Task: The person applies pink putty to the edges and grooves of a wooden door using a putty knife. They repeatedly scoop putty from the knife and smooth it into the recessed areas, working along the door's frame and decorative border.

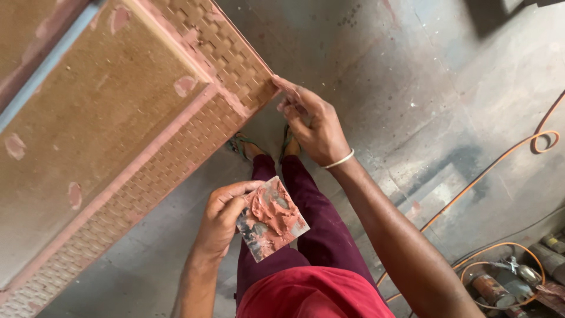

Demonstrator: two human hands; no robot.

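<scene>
My left hand (222, 213) holds a small square tile (272, 219) at waist height, its face heaped with reddish-brown putty (272, 212). My right hand (312, 121) reaches forward with fingers curled, the fingertips pressed against the corner of a large brown wooden panel (118, 135). The panel has a basket-weave carved border (226, 53) and several pink patches of filler on its flat face. A pale bangle sits on my right wrist.
The panel fills the left half of the view, above a grey concrete floor (412, 88). My feet in sandals (241, 144) stand below its corner. An orange cable (500, 159) snakes across the floor at right toward tins and tools (512, 282) at the lower right.
</scene>
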